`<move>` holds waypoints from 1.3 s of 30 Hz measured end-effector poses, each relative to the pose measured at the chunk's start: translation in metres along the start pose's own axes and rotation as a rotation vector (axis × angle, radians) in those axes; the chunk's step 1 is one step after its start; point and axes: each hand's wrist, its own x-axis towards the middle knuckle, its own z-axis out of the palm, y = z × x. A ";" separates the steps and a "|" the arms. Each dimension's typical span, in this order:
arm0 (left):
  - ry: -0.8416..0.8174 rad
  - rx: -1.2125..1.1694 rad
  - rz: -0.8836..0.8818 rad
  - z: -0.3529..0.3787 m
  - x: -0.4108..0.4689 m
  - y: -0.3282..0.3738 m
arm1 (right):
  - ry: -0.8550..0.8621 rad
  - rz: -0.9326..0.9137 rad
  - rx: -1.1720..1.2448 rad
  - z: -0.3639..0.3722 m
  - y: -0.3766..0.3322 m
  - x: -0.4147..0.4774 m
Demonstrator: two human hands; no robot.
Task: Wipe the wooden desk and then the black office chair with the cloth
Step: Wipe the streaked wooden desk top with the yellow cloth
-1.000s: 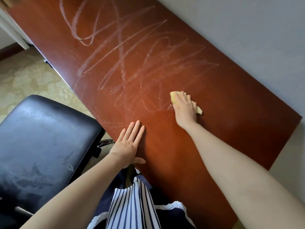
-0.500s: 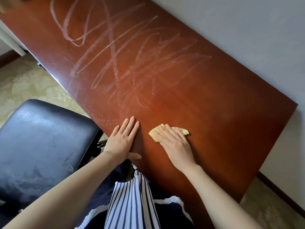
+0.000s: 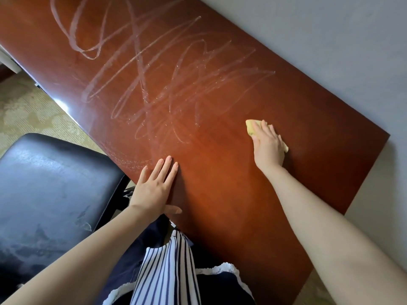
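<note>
The reddish wooden desk (image 3: 220, 194) runs diagonally across the view, its far half covered in whitish scribble smears (image 3: 154, 69). My right hand (image 3: 267, 146) lies flat on a yellow cloth (image 3: 251, 127) and presses it onto the desk towards the wall side; only the cloth's edges show. My left hand (image 3: 156, 186) rests flat with straight fingers on the desk's near edge. The black office chair (image 3: 50, 194) stands at the lower left, its seat marked with dusty grey smudges.
A pale grey wall (image 3: 330, 40) borders the desk's far side. Patterned beige carpet (image 3: 30, 113) shows left of the desk. A striped and dark navy garment (image 3: 167, 271) fills the bottom centre between my arms.
My right hand slid the cloth from the desk's near edge beside my left hand out towards the wall, after first pulling it in. My left hand stayed in place.
</note>
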 end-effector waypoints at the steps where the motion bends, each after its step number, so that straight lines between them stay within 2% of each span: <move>1: 0.002 0.004 0.001 0.000 0.000 0.000 | 0.000 0.037 0.012 0.000 -0.005 0.011; 4: -0.012 0.010 0.001 -0.002 0.000 0.002 | -0.028 0.111 0.028 0.000 -0.020 0.039; 7: -0.029 -0.002 -0.006 -0.003 0.001 0.004 | -0.104 0.075 -0.024 0.000 -0.039 0.062; 11: -0.036 -0.012 -0.006 -0.003 -0.001 0.000 | -0.176 -0.149 -0.094 0.010 -0.080 0.063; 14: -0.035 -0.010 -0.005 -0.002 0.001 -0.001 | -0.209 -0.314 -0.036 0.023 -0.113 0.037; 20: -0.050 -0.007 -0.009 -0.002 0.001 0.000 | -0.215 -0.454 0.063 0.043 -0.138 -0.038; 26: -0.060 0.016 -0.006 -0.003 0.001 -0.002 | -0.146 -0.431 0.109 0.044 -0.119 -0.091; 31: -0.054 0.030 -0.013 -0.003 0.000 -0.002 | 0.011 -0.416 0.070 0.040 -0.081 -0.122; 39: -0.054 0.052 -0.011 -0.002 -0.001 0.000 | 0.165 -0.195 0.009 0.023 0.002 -0.112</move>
